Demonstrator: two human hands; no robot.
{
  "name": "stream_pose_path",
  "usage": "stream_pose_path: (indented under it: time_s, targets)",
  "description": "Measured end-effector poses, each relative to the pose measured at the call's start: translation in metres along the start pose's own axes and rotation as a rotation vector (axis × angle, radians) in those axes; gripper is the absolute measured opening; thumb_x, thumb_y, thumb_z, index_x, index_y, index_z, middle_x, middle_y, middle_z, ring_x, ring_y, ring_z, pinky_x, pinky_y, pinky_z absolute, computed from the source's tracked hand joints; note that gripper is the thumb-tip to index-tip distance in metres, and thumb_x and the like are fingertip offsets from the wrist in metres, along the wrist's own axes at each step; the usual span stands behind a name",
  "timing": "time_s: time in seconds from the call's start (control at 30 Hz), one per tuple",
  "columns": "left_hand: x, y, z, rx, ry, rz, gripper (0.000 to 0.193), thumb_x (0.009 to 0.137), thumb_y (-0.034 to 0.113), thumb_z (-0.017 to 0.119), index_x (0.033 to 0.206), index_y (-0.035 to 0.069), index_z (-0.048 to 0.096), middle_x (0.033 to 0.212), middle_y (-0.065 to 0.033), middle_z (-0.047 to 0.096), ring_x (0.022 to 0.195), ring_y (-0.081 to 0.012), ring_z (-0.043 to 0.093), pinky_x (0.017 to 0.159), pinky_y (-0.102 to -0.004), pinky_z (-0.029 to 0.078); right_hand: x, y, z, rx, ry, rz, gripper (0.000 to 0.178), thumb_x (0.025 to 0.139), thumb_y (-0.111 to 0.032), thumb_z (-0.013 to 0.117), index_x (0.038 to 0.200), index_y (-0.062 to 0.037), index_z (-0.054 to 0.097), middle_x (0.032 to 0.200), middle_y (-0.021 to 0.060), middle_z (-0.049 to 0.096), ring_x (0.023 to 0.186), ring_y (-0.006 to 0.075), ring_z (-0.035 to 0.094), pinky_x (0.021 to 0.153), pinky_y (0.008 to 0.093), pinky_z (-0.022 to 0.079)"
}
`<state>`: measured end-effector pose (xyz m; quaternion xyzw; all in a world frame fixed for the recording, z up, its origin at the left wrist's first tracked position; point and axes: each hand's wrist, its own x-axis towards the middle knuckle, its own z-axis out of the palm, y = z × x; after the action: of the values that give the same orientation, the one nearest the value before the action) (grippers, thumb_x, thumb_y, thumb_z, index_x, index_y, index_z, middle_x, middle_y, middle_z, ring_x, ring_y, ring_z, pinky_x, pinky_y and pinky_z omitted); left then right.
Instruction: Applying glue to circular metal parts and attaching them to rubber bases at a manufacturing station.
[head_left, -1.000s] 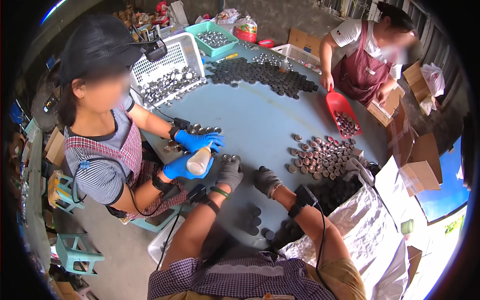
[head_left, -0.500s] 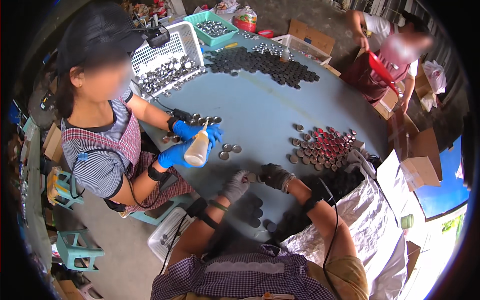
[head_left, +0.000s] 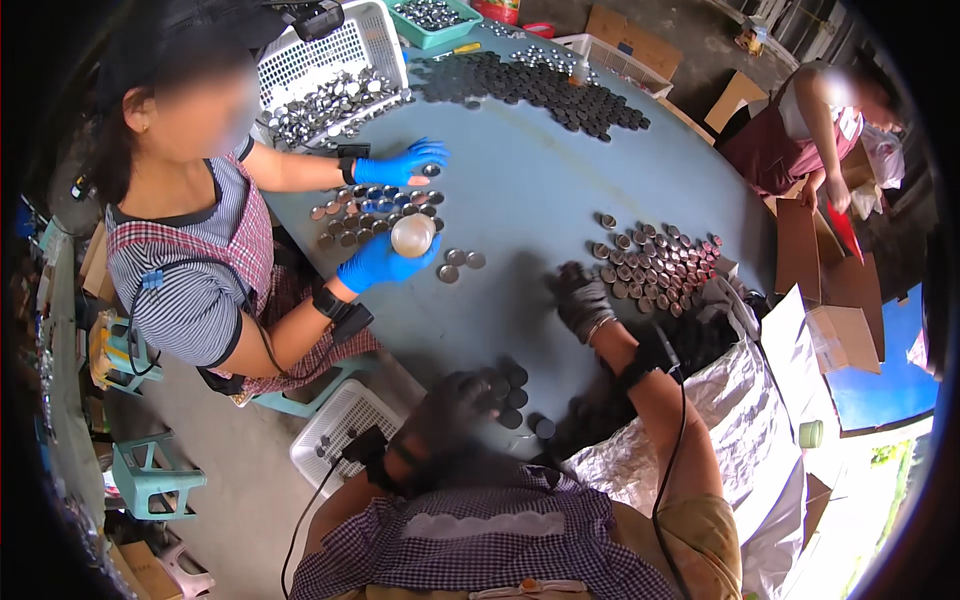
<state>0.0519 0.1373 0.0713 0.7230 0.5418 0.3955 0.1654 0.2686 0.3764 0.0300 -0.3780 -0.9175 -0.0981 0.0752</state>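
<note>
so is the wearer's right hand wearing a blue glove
No, the right hand wears a dark grey glove on the table; the blue gloves are on the co-worker seated to the left.

White basket [head_left: 330, 55] at table's far edge; teal stool [head_left: 150, 475] on floor; cardboard boxes [head_left: 835, 300] at right.

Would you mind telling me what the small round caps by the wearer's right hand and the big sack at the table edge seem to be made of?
The round caps look like metal, probably tin or aluminium: their shiny faces catch bright glints. The sack looks like metallised plastic film or foil-lined bag: silvery, crinkled, with sharp creases. The right hand wears a dark fabric-looking glove; the left hand is blurred.
</note>
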Motion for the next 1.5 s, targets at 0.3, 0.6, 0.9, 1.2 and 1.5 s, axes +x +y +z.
stream_pose_path:
  time_s: [0.3,0.6,0.9,1.2,1.5]
  targets:
    - [-0.02,0.004,0.015,0.224,-0.273,-0.095,0.039,0.076,0.029,0.068,0.108,0.008,0.06,0.103,-0.0144,0.059,0.095,-0.0308,0.058,0.08,-0.0418,0.05,-0.045,-0.083,-0.059,0.297,-0.392,-0.466,0.038,0.076,-0.019,0.055,0.114,-0.0122,0.057,0.105,0.012,0.059,0.094,0.031,0.058,0.082,0.0422,0.048]
    - [0.012,-0.028,0.018,0.151,-0.18,-0.23,0.039,0.073,0.018,0.068,0.108,0.005,0.058,0.094,-0.014,0.059,0.09,-0.0314,0.059,0.077,-0.0398,0.049,-0.009,-0.08,-0.024,0.358,-0.277,-0.341,0.027,0.073,-0.017,0.065,0.096,-0.0082,0.057,0.09,0.0106,0.059,0.082,0.0297,0.057,0.07,0.0428,0.05]
    - [0.043,-0.07,0.007,0.219,0.257,-0.134,0.023,0.065,0.007,0.067,0.087,0.007,0.061,0.088,-0.0118,0.058,0.074,-0.0288,0.058,0.066,-0.0372,0.048,0.022,-0.056,0.002,0.471,-0.128,0.047,0.021,0.081,-0.02,0.055,0.094,-0.0047,0.059,0.1,0.018,0.059,0.097,0.0354,0.057,0.08,0.0469,0.047]
    - [0.034,-0.09,0.016,0.279,0.136,-0.199,0.032,0.068,0.016,0.068,0.096,0.003,0.057,0.098,-0.0154,0.057,0.092,-0.033,0.056,0.078,-0.0434,0.047,0.061,-0.06,-0.005,0.452,-0.177,-0.107,0.021,0.078,-0.02,0.058,0.095,-0.008,0.058,0.095,0.0179,0.057,0.093,0.0365,0.057,0.079,0.0457,0.048]
    - [0.053,-0.086,0.013,0.193,0.193,-0.244,0.021,0.072,0.01,0.063,0.092,0.005,0.057,0.089,-0.0132,0.056,0.081,-0.0319,0.057,0.07,-0.0426,0.047,0.125,-0.075,0.008,0.482,-0.094,0.016,0.014,0.074,-0.02,0.065,0.082,-0.0094,0.061,0.084,0.0156,0.059,0.082,0.0348,0.058,0.07,0.0441,0.048]
